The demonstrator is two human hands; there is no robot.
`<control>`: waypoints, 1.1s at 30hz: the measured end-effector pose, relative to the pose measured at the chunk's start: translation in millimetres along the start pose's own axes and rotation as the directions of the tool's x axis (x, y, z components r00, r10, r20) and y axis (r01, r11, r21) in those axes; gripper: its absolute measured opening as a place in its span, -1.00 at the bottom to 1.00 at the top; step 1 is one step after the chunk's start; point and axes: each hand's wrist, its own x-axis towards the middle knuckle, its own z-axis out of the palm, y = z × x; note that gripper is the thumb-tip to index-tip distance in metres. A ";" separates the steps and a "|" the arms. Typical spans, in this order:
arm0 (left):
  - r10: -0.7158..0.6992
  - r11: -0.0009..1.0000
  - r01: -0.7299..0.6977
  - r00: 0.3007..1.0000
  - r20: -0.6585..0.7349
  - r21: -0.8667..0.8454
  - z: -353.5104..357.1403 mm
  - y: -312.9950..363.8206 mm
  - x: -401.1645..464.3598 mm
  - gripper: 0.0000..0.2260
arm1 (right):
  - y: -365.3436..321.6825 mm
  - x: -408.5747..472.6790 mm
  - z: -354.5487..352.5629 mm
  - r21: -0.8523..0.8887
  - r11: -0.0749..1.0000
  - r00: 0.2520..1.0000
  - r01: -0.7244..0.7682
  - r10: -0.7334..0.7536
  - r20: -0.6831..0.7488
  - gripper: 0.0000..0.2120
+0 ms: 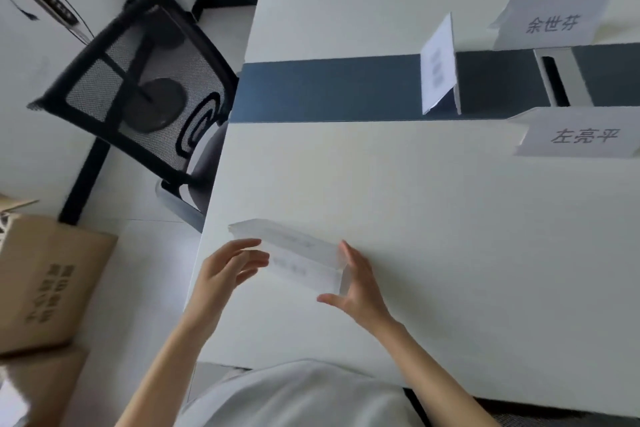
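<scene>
white paper name card [301, 258]; smooth matt table [450, 218]; black mesh chair [138, 80].

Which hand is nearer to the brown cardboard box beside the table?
Left. The left hand is at the end of the folded card toward the cardboard box; the right hand is at its far end.
</scene>
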 end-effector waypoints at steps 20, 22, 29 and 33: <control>0.020 0.958 -0.185 0.801 0.598 0.217 -112.4 -60.0 32.7 -0.76 | -81.6 -106.0 148.8 0.717 0.697 0.676 0.005 0.526 -0.516 -0.57; 0.005 0.931 -0.251 0.734 0.679 0.265 -120.6 -63.4 29.7 -0.74 | -92.2 -132.6 181.0 0.776 0.628 0.570 0.054 0.619 -0.541 -0.65; -0.140 0.866 -0.344 0.529 0.837 0.362 -131.2 -99.9 10.5 -0.69 | -129.3 -228.0 284.0 0.841 0.500 0.213 0.208 0.816 -0.538 -0.65; -0.254 0.814 -0.401 0.407 0.878 0.421 -113.7 -120.3 -19.5 -0.70 | -142.0 -272.3 335.6 0.849 0.435 -0.007 0.299 0.891 -0.454 -0.23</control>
